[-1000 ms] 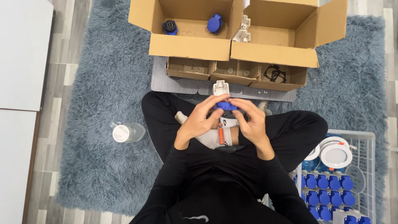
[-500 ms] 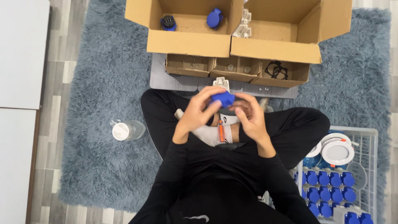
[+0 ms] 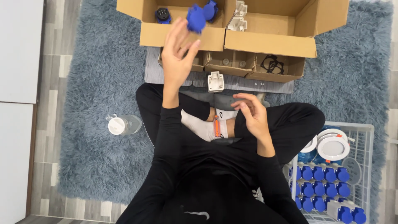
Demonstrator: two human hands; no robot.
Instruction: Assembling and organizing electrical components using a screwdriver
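Observation:
My left hand [image 3: 177,56] is stretched forward over the front wall of the left cardboard box [image 3: 182,38]. A blue round socket part [image 3: 195,18] sits at its fingertips, between index finger and thumb. Inside that box lie another blue part [image 3: 211,9] and a black round part [image 3: 162,15]. My right hand [image 3: 253,116] hovers over my crossed legs, fingers loosely curled and holding nothing. A small white housing [image 3: 215,81] stands on the grey mat [image 3: 166,74] in front of my legs. A small orange-handled item [image 3: 216,126] rests by my white sock.
A second cardboard box [image 3: 273,43] at the right holds white parts [image 3: 237,16]; a low divided tray holds black gaskets [image 3: 271,64]. A wire basket [image 3: 367,132] at the right holds several blue sockets [image 3: 319,182] and white round lamps [image 3: 331,147]. A plastic bottle [image 3: 124,124] lies on the blue rug.
Both hands held the blue part together over my lap. My left hand has now carried it up and forward to the box, while my right hand stayed low and let go.

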